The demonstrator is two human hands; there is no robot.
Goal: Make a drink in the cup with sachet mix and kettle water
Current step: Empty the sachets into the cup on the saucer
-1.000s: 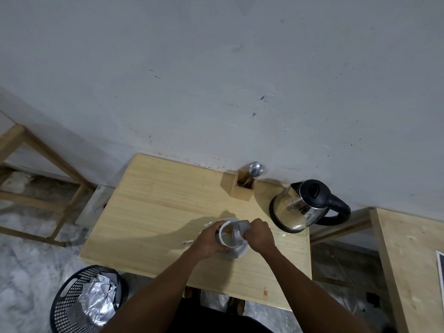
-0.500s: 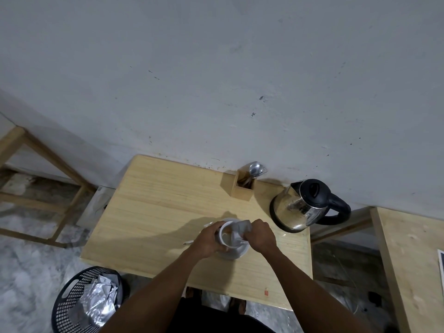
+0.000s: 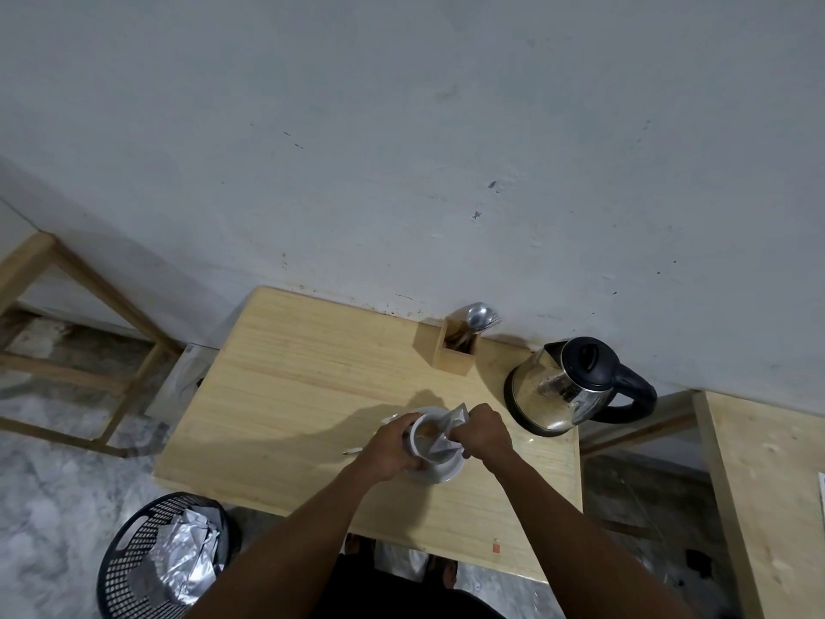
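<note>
Left hand (image 3: 393,453): fingers curled round white ceramic cup (image 3: 417,445) on white saucer (image 3: 439,474), mid-table. Right hand (image 3: 487,433) pinches silver foil sachet (image 3: 448,424), tipped into cup mouth. Risk: sachet drifts off rim, powder scatters. Steel kettle (image 3: 560,388) beyond, untouched.

Bare left hand (image 3: 393,449) and right hand (image 3: 487,435) on bare forearms (image 3: 294,524), dark garment (image 3: 402,600) at the lower edge.

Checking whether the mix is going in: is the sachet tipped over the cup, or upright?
Tipped. The sachet slants down into the cup, pinched by the right hand; the cup's inside looks brown.
</note>
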